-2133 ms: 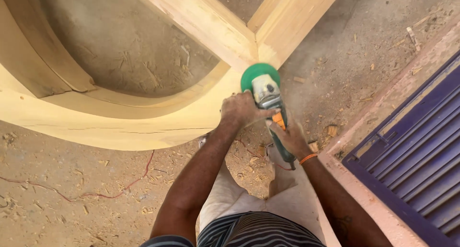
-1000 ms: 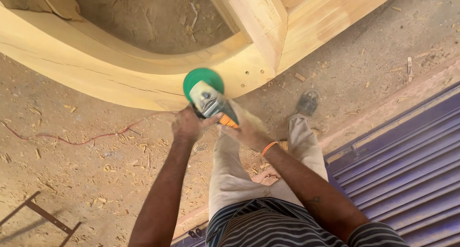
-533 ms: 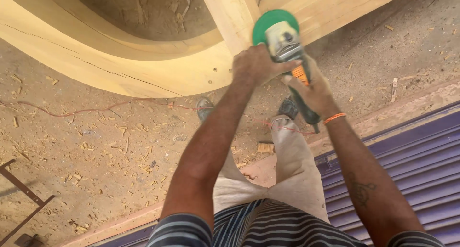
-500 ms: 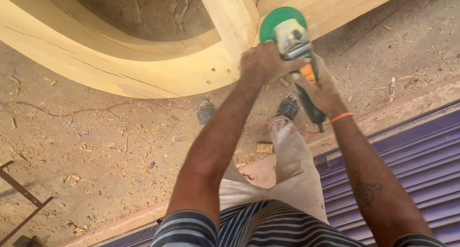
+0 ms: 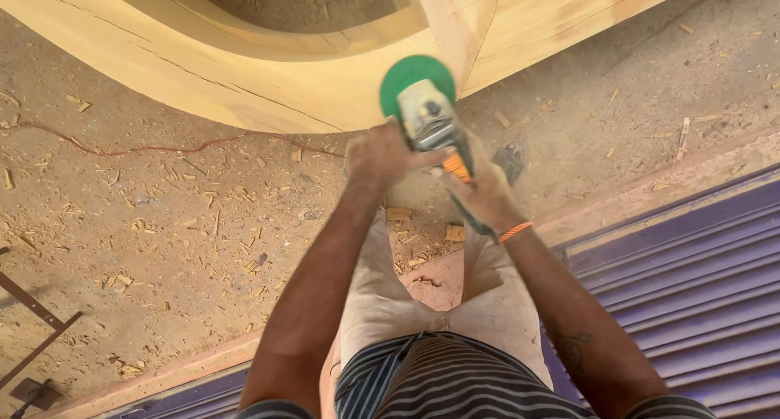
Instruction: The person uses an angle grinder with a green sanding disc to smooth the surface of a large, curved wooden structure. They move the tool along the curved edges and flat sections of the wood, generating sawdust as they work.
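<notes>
I hold an angle grinder with a round green sanding disc in both hands. My left hand grips its side, close to the grey head. My right hand, with an orange band at the wrist, is wrapped round the dark rear body with its orange switch. The disc lies against the near edge of a large curved pale-wood frame, just left of the joint where a straight beam meets the curve.
The dirt floor is strewn with wood chips and shavings. A thin red cable runs along the floor under the curve. A purple slatted shutter lies at the right beside a pinkish ledge. A dark metal bracket sits at the lower left.
The grinder and both hands have come down and to the left, from the straight beam at the joint onto the curved piece's near edge. The view has shifted with them.
</notes>
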